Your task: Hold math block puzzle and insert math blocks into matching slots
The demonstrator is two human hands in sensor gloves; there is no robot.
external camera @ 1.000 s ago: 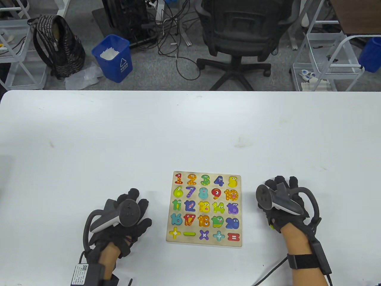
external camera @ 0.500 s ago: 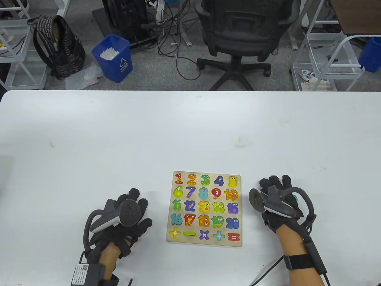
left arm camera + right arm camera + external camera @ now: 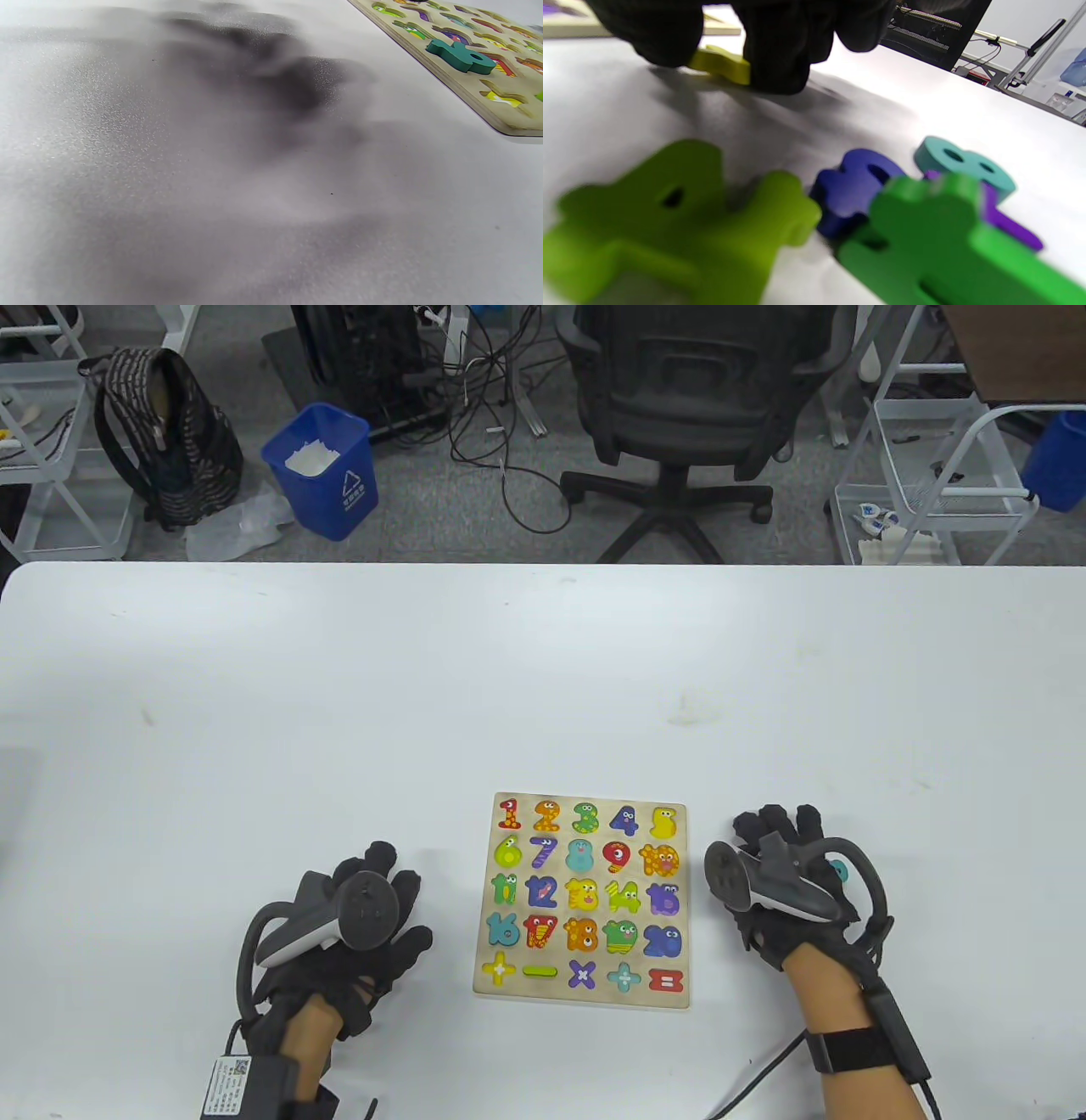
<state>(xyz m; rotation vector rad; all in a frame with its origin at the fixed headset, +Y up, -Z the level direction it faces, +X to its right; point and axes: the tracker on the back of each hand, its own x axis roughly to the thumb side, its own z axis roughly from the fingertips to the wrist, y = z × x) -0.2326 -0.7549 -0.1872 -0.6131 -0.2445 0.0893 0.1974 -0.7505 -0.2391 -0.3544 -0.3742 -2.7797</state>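
The wooden puzzle board (image 3: 484, 899) lies flat near the table's front; in the left wrist view (image 3: 466, 91) its near slots are empty recesses with printed pictures, and a teal 16 block (image 3: 460, 57) sits in one. My left hand (image 3: 365, 933) rests flat and empty on the table, left of the board. My right hand (image 3: 776, 857) is just right of the board, over loose blocks. In the right wrist view its fingers (image 3: 780, 55) pinch a yellow block (image 3: 723, 65) that lies on the table.
Loose blocks lie by my right hand: lime green (image 3: 670, 220), blue (image 3: 852, 190), green (image 3: 946, 237), purple (image 3: 1009, 224) and a teal 8 (image 3: 963, 163), which also shows in the table view (image 3: 838, 869). An office chair (image 3: 679, 415) stands beyond the far edge.
My right hand has shifted a little left toward the board, uncovering the teal block behind it. My left hand and the board have not moved.
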